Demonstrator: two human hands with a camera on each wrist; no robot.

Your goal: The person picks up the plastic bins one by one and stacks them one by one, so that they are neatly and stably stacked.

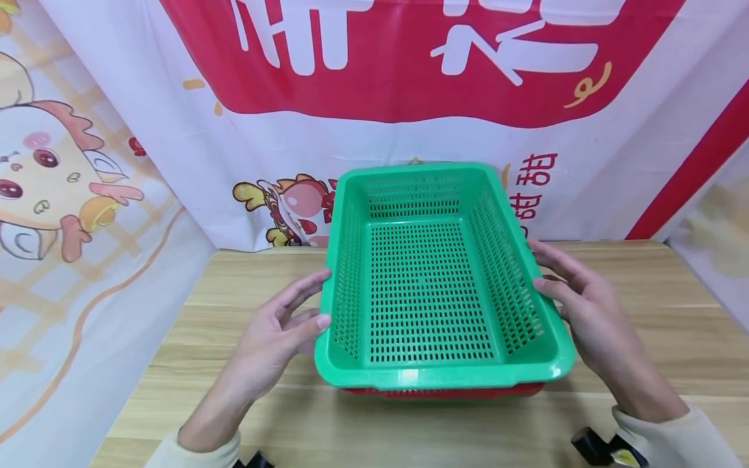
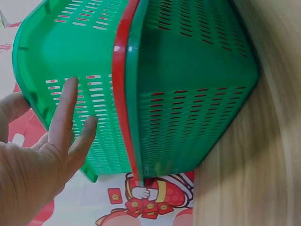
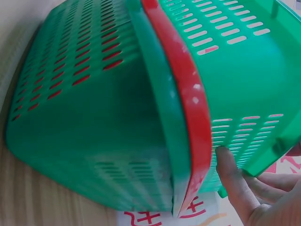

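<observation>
The upper green plastic basket (image 1: 409, 377), rectangular with slotted walls, is at the centre of the head view with nothing inside. My left hand (image 1: 263, 351) holds its left side, thumb at the rim and fingers against the outer wall. On the opposite side my right hand (image 1: 597, 318) grips the rim, thumb on top and fingers underneath. Directly below, a red basket (image 2: 121, 70) shows mostly as a rim nested in a lower green basket (image 2: 188, 122), which stands on the table. The upper basket's rim is well above the red rim in both wrist views.
The wood-grain table (image 1: 257, 279) extends around the stack. A white cloth with a red printed panel (image 1: 386, 97) hangs behind it, and another printed cloth (image 1: 88, 260) stands along the left. Black wrist-worn devices (image 1: 593, 445) show near the sleeves.
</observation>
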